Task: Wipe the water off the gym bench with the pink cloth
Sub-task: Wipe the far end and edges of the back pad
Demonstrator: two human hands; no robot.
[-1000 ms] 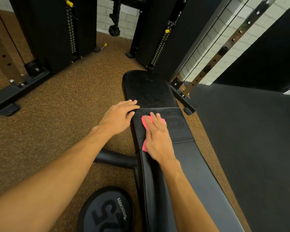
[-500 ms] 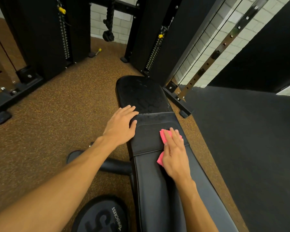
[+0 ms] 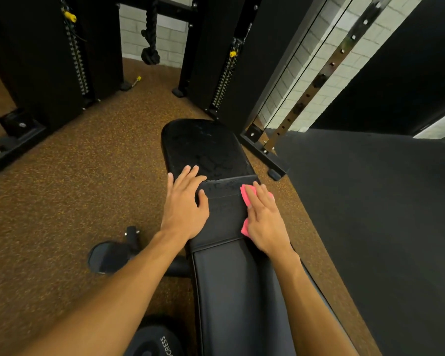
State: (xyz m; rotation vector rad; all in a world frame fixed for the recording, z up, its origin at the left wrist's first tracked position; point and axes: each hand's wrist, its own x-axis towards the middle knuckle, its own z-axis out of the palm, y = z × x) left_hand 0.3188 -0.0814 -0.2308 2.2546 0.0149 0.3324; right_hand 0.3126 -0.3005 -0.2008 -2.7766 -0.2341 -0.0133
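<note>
Hands first. Right hand (image 3: 263, 217) lies flat, fingers spread, pressing the pink cloth (image 3: 247, 196) onto the worktop (image 3: 237, 291) at its right edge, on the short middle pad; cloth pinned under the palm, not clenched. Left hand (image 3: 185, 204) open and released, palm down on the left edge of the same pad, bracing, grasping nothing.

Far pad (image 3: 206, 147) beyond the fingertips: streaks and droplet patches show across it, so still wet. Middle pad carries a few wet marks near its far seam. Near long pad looks dry and even.

Judgement: wiping is partway, near end done, far end left.

Brown floor (image 3: 75, 201) around; weight plate (image 3: 152, 343) at lower left.
</note>
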